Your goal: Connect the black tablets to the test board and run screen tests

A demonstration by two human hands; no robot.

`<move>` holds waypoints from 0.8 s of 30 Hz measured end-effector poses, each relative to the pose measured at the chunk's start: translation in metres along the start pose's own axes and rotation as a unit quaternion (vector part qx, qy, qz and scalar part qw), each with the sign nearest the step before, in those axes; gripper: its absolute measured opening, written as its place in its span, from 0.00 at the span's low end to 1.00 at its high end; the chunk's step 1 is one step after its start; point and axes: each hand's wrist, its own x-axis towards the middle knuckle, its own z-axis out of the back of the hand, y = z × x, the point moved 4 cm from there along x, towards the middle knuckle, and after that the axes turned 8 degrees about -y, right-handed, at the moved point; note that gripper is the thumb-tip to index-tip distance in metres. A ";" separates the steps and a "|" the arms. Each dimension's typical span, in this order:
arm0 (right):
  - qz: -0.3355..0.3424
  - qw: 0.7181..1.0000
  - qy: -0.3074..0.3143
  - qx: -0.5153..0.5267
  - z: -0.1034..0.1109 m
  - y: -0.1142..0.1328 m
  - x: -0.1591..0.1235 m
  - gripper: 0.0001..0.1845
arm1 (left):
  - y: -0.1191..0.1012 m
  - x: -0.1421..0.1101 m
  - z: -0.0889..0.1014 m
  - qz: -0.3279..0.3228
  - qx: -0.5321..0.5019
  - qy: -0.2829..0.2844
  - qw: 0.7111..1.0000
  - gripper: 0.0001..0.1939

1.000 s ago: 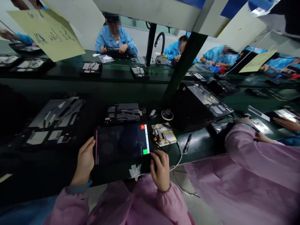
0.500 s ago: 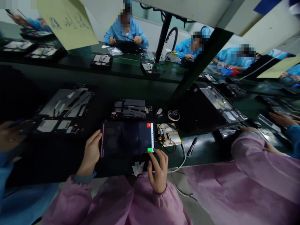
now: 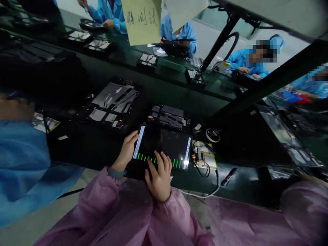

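Observation:
A tablet (image 3: 164, 143) with a lit, mostly dark screen is tilted up above the bench edge. Pale strips run down both its short sides, and a row of green marks lies along the lower edge. My left hand (image 3: 126, 152) grips its left side, the thumb along the frame. Over the lower middle of the screen is my right hand (image 3: 159, 176), fingers spread, fingertips at the green marks; some of those are hidden behind the fingers. Right of the tablet lies a battery pack (image 3: 206, 155) with wires and a white cable.
Opened tablet bodies (image 3: 112, 102) lie behind, and another stack (image 3: 169, 116) sits just beyond the tablet. A round black-and-white disc (image 3: 213, 135) and a marker pen (image 3: 229, 176) lie to the right. Co-workers sit on both sides and opposite. A yellow paper note (image 3: 142, 21) hangs above.
My right hand has moved left from the screen's lower right corner to its lower middle. Green marks now line the lower edge, replacing the red and green squares. The view has shifted left.

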 end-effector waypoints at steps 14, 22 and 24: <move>0.066 0.982 0.174 -0.031 -0.023 -0.038 0.176 0.14 | -0.010 0.004 -0.013 0.055 -0.021 0.058 0.997 0.18; 0.117 0.924 0.346 -0.108 -0.084 -0.030 0.202 0.11 | -0.015 0.004 -0.018 0.037 -0.015 0.096 0.995 0.10; 0.110 0.924 0.343 -0.131 -0.079 -0.027 0.202 0.12 | -0.016 0.004 -0.019 0.048 -0.027 0.110 0.992 0.08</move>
